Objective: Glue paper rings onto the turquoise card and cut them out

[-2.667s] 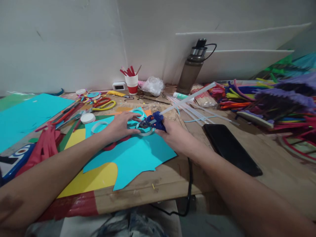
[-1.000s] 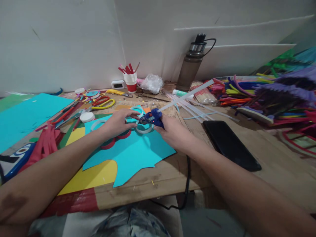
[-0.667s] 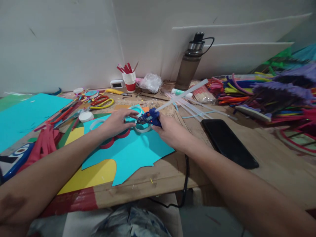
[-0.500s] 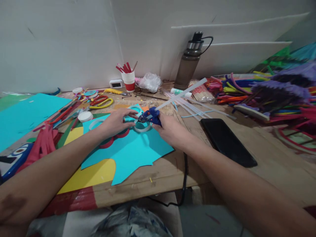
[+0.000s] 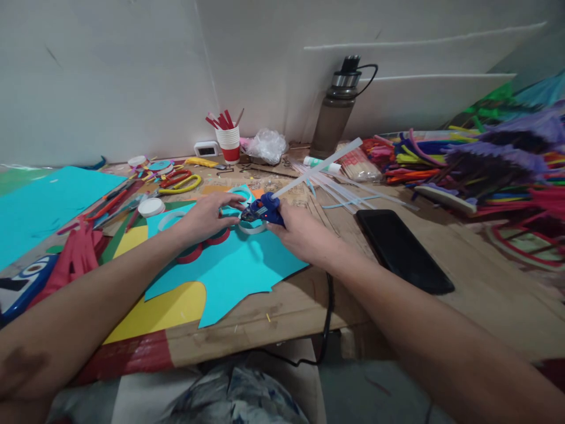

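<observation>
My right hand (image 5: 302, 232) grips a blue hot glue gun (image 5: 263, 209), with a long translucent glue stick (image 5: 318, 168) jutting from its back. Its nozzle points left, close to the fingertips of my left hand (image 5: 207, 217). That hand is curved, thumb and fingers apart, over a group of rings; whether the tips touch one is unclear. The group has a turquoise ring (image 5: 242, 191), a white ring (image 5: 252, 230), another white ring (image 5: 166, 220) and red rings (image 5: 190, 257), partly hidden by my left hand and arm. Beneath them lies a cut turquoise sheet (image 5: 238, 274).
Yellow paper (image 5: 168, 312) lies under the turquoise sheet. A black phone (image 5: 404, 250) is to my right, with loose glue sticks (image 5: 338, 191) beyond it. Behind stand a bottle (image 5: 333, 118) and a paper cup (image 5: 228, 144). Yellow-handled scissors (image 5: 180, 185) lie left. A black cord (image 5: 329, 321) hangs over the edge.
Both hands and the glue gun stay at the rings almost unmoved. The whole view has shifted slightly, so everything sits a little further left and up.
</observation>
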Action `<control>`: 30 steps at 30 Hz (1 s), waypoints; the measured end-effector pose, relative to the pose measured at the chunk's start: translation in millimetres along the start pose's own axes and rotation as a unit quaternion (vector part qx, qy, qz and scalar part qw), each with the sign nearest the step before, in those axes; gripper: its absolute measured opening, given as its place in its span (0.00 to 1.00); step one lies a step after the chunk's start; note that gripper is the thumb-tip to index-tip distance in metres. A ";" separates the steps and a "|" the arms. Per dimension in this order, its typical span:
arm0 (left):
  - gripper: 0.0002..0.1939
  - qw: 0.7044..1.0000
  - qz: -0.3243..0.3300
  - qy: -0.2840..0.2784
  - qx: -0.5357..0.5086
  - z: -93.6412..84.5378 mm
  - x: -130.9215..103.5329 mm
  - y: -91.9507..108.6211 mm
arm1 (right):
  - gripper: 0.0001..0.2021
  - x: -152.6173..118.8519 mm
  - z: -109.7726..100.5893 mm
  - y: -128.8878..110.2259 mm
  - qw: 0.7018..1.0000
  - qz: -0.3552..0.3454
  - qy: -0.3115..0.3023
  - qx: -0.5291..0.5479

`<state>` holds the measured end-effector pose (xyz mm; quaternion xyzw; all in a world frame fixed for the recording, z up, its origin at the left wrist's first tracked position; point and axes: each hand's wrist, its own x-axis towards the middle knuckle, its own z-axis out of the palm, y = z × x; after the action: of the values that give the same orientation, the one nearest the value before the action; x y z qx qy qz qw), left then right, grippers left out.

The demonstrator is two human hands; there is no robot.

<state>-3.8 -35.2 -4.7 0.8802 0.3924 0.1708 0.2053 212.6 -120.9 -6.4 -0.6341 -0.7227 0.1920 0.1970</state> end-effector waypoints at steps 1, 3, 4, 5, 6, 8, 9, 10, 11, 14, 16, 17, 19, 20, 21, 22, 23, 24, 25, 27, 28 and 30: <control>0.22 1.000 0.001 0.001 0.002 0.0 -0.1 0.2 | 0.17 0.1 -0.1 0.1 1.000 0.000 0.000 0.001; 0.22 1.000 0.002 -0.001 0.002 -0.4 -0.4 1.5 | 0.17 0.9 -0.3 0.6 1.000 0.000 0.002 0.001; 0.22 1.000 -0.001 -0.004 0.000 -0.7 -0.6 2.7 | 0.17 1.6 -0.4 1.0 1.000 0.000 0.004 0.001; 0.23 1.000 -0.006 -0.006 -0.003 -1.0 -0.9 4.0 | 0.16 2.4 -0.5 1.5 1.000 0.001 0.006 0.000; 0.23 1.000 -0.011 -0.008 -0.007 -1.3 -1.3 5.3 | 0.16 3.1 -0.6 2.1 1.000 0.003 0.008 -0.001; 0.23 1.000 -0.017 -0.009 -0.010 -1.5 -1.8 6.9 | 0.15 4.3 -0.9 3.3 1.000 0.008 0.010 -0.001; 0.23 1.000 -0.017 -0.010 -0.010 -1.5 -1.9 7.1 | 0.15 4.6 -1.0 4.0 1.000 0.010 0.012 0.000; 0.23 1.000 -0.015 -0.009 -0.008 -1.3 -2.0 6.9 | 0.15 4.8 -1.0 4.8 1.000 0.011 0.016 0.000; 0.23 1.000 -0.014 -0.008 -0.007 -1.0 -2.0 6.4 | 0.15 4.7 -1.1 5.7 1.000 0.011 0.020 -0.002; 0.22 1.000 -0.009 -0.008 -0.006 -0.5 -1.8 4.5 | 0.16 4.1 -1.1 8.3 0.999 0.020 0.031 -0.017; 0.22 1.000 -0.011 -0.012 -0.006 -0.7 -1.7 4.5 | 0.16 3.4 -1.5 9.1 0.999 0.027 0.034 -0.027; 0.22 1.000 -0.013 -0.014 -0.006 -1.0 -1.6 4.9 | 0.16 3.0 -1.8 9.1 0.999 0.027 0.036 -0.030; 0.22 1.000 -0.012 -0.015 -0.007 -1.8 -1.4 5.8 | 0.16 2.1 -2.4 8.3 0.998 0.023 0.041 -0.036; 0.22 1.000 -0.009 -0.015 -0.008 -2.1 -1.2 6.1 | 0.16 1.7 -2.7 7.5 0.998 0.025 0.041 -0.042; 0.22 1.000 -0.006 -0.015 -0.008 -2.2 -0.9 6.1 | 0.16 1.2 -2.9 6.7 0.998 0.028 0.041 -0.050; 0.22 1.000 -0.003 -0.016 -0.009 -2.2 -0.7 5.7 | 0.16 0.8 -3.1 5.8 0.997 0.033 0.040 -0.057; 0.23 1.000 -0.001 -0.018 -0.009 -1.9 -0.4 4.9 | 0.16 0.4 -3.1 4.9 0.997 0.036 0.039 -0.063; 0.23 1.000 0.001 -0.019 -0.009 -1.4 -0.1 3.9 | 0.16 0.1 -3.1 4.3 0.996 0.037 0.037 -0.066; 0.23 1.000 0.002 -0.019 -0.007 -0.8 0.1 2.6 | 0.16 -0.1 -2.9 3.8 0.997 0.037 0.034 -0.066; 0.23 1.000 0.007 -0.015 -0.003 0.6 0.4 0.1 | 0.16 0.1 -2.2 3.6 0.998 0.028 0.032 -0.053; 0.23 1.000 0.009 -0.012 -0.001 1.2 0.5 -1.0 | 0.16 0.5 -1.6 3.9 0.998 0.023 0.031 -0.044; 0.23 1.000 0.008 -0.008 0.005 2.1 0.6 -2.6 | 0.16 1.9 -0.3 4.8 0.999 0.017 0.030 -0.031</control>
<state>-4.1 -33.6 -7.7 0.8859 0.3843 0.1630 0.2024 216.5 -118.4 -8.6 -0.6578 -0.7109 0.1542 0.1953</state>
